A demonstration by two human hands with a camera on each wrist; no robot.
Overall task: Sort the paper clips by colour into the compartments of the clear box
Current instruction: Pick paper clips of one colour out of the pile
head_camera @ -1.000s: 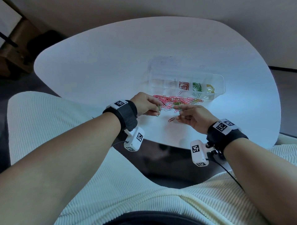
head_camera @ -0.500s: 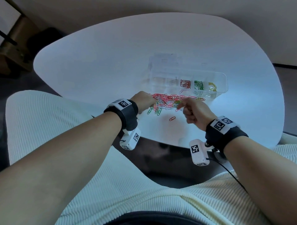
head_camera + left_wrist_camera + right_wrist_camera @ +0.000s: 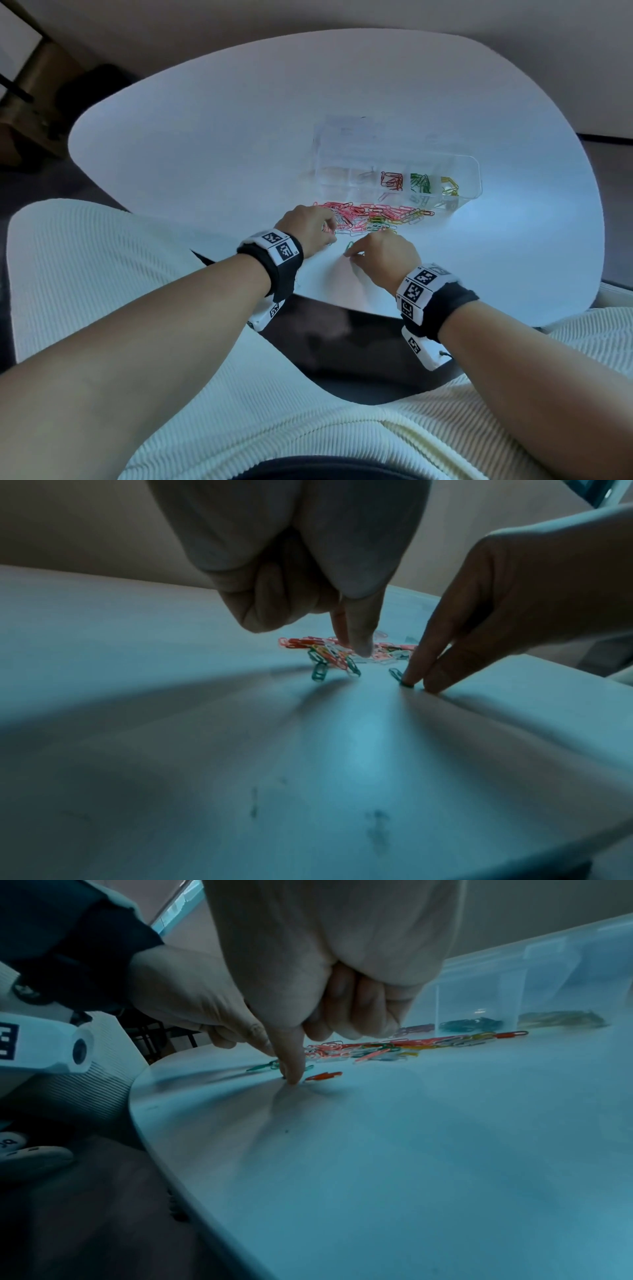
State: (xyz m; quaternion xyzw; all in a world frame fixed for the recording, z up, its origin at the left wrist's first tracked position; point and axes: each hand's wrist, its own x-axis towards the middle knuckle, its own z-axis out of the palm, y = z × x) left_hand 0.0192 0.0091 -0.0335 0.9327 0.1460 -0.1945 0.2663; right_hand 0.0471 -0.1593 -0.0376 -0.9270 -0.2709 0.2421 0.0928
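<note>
The person sits at the near edge of a white rounded worktop (image 3: 205, 144). A loose heap of paper clips (image 3: 373, 216), mostly pink with green, yellow and white mixed in, lies a little in from that edge, and the clear box (image 3: 472, 171) stands just beyond the heap, toward the far edge. Three of its compartments hold red clips (image 3: 392, 180), green clips (image 3: 420, 183) and yellow clips (image 3: 449, 185), side by side.

The left hand (image 3: 306, 229) is at the heap's left end, one straight finger pressing down among the clips, the others curled in. The right hand (image 3: 383, 255) is just nearer the edge than the heap, its extended fingertips (image 3: 409, 679) pressing a single green clip (image 3: 397, 674) flat on the worktop. A lone red clip (image 3: 323, 1076) lies close beside that finger.
</note>
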